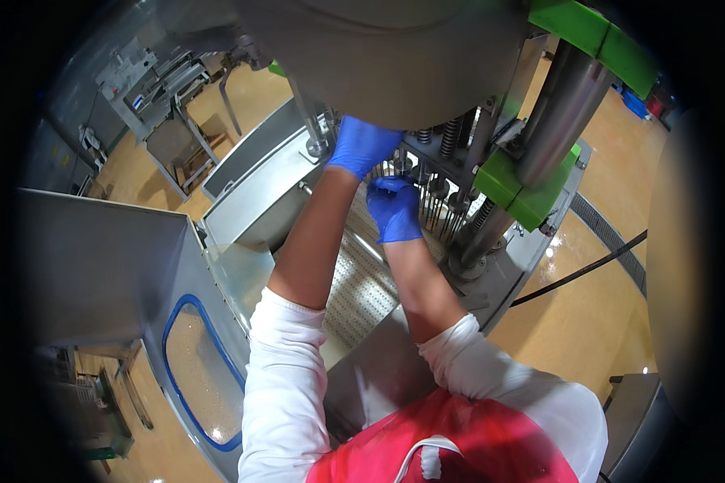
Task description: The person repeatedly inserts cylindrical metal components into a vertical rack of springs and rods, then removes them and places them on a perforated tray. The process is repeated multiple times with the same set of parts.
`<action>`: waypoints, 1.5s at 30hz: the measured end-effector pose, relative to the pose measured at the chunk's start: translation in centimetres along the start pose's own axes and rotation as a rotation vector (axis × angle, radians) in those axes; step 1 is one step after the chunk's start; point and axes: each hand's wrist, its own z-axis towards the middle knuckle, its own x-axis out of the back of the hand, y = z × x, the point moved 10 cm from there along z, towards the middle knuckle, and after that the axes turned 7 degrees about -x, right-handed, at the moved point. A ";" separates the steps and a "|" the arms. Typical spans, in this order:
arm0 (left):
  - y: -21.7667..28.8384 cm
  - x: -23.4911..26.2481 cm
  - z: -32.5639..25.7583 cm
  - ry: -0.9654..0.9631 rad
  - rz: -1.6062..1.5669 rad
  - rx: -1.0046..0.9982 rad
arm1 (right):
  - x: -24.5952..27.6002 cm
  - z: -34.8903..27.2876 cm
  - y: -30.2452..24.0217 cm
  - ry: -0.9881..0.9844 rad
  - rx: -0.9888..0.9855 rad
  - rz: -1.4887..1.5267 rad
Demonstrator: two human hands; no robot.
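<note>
Both my hands wear blue gloves and reach into a steel machine fitted with rows of thin metal needles (432, 213). My left hand (362, 146) is up beside the needle holder; its fingers are hidden under the large grey housing (379, 68). Lower and nearer, my right hand (395, 209) curls its fingers next to the needles, and whatever lies in them does not show. Dark coil springs (449, 138) stand above the needles. Beneath my forearms lies a pale perforated bed (354, 294), crossed by a shiny metal rod (366, 245).
Thick steel columns (560, 125) with green blocks (507, 189) stand close on the right. An open steel door with a blue-edged window (205, 378) swings out at left. A black cable (580, 268) runs off right, near a floor drain (608, 237). Steel equipment (169, 121) stands far left.
</note>
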 end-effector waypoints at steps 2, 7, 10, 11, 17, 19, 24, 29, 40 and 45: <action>-0.4 0.7 -0.6 0.042 -0.115 0.094 | -0.1 -1.7 0.4 0.007 0.019 -0.005; -3.8 0.5 -8.2 0.466 -0.474 0.539 | -0.5 -10.3 -0.2 0.148 0.038 -0.223; -4.5 -5.3 -12.8 0.174 -0.449 0.594 | -0.9 -17.4 -1.3 -0.206 -0.117 -0.923; -3.7 -7.5 -13.3 0.009 -0.421 0.558 | -1.0 -20.0 -3.0 -0.363 -0.075 -1.335; -3.6 -9.4 -14.4 0.003 -0.257 0.664 | -3.0 -30.8 -10.2 -0.557 0.476 -2.760; -4.2 -10.1 -14.9 0.015 -0.217 0.696 | -0.3 -30.9 -12.7 -0.425 0.358 -2.829; -4.4 -10.4 -15.6 0.019 -0.292 0.715 | -0.3 -30.2 -12.6 -0.524 0.352 -2.785; -4.8 -10.7 -15.4 -0.006 -0.327 0.690 | -1.1 -30.2 -11.5 -0.720 0.416 -2.990; -5.3 -11.7 -16.4 0.062 -0.467 0.705 | -20.3 -26.1 -2.2 -0.418 1.501 -2.218; -4.1 -11.9 -16.8 -0.067 -0.228 0.595 | -9.2 -16.8 -5.4 -0.022 1.007 -2.935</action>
